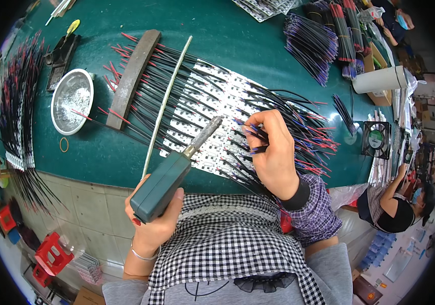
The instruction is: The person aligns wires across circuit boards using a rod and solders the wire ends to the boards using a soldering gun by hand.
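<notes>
My left hand (pixel 157 219) grips the dark green handle of a soldering iron (pixel 162 184). The iron's thick grey tip slants up to the right, over a white circuit board sheet (pixel 204 99), close to my right fingers. My right hand (pixel 274 152) is closed around several black wires (pixel 259 137) with bluish ends, held just above the board. Rows of black wires with red ends (pixel 151 84) fan out to both sides of the sheet. Where the iron's tip meets the board, any contact is too small to make out.
A grey bar (pixel 133 79) and a thin pale stick (pixel 170 96) lie across the left wires. Further left are a white bowl (pixel 72 101), a black stand (pixel 62 63) and a hanging wire bunch (pixel 19 112). Wire bundles (pixel 311 46) and a small fan (pixel 376 140) sit right; another person (pixel 397 206) works beyond.
</notes>
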Available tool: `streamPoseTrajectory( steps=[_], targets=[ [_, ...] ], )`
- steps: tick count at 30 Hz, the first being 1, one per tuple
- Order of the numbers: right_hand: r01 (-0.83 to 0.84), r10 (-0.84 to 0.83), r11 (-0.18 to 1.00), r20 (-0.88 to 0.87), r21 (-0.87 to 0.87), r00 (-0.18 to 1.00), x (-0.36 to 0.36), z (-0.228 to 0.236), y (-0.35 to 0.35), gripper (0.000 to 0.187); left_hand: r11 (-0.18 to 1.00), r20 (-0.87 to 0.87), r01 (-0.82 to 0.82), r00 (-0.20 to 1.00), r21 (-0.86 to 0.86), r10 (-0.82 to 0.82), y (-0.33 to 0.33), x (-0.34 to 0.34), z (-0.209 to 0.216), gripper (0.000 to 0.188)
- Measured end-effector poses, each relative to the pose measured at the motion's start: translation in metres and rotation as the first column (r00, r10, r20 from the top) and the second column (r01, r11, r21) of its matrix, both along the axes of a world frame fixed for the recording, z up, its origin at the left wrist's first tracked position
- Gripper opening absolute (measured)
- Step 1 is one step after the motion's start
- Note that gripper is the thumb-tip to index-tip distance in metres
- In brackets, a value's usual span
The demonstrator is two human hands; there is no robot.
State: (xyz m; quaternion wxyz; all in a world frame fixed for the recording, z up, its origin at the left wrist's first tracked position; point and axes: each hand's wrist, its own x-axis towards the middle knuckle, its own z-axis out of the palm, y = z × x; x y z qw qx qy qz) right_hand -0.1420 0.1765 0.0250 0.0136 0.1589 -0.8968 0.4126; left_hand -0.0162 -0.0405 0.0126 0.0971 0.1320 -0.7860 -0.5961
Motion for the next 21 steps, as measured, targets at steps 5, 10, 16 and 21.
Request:
streamPoseTrajectory(
  steps=[5,10,16,21],
  targets=[
    [-0.031,0.026,0.998,0.074,0.061,0.997,-0.005,-0.009,-0.004,0.018,0.998,0.003,-0.055,0.999,0.041,0.055,0.000,0.002,-0.003,0.017],
    [-0.015,0.011,0.987,0.031,0.159,0.999,-0.005,-0.017,-0.006,0.018,1.000,-0.022,-0.004,1.000,0.002,0.004,-0.001,0.001,-0.005,0.016],
    [0.011,-0.010,0.988,-0.008,0.156,1.000,-0.004,-0.021,-0.010,0.017,0.999,-0.077,0.050,0.996,-0.021,-0.052,0.000,-0.004,-0.004,0.014],
    [0.024,-0.023,0.990,-0.011,0.140,1.000,-0.004,-0.024,-0.009,0.018,0.993,-0.066,0.106,0.992,-0.051,-0.110,0.003,-0.008,0.001,0.014]
  ],
)
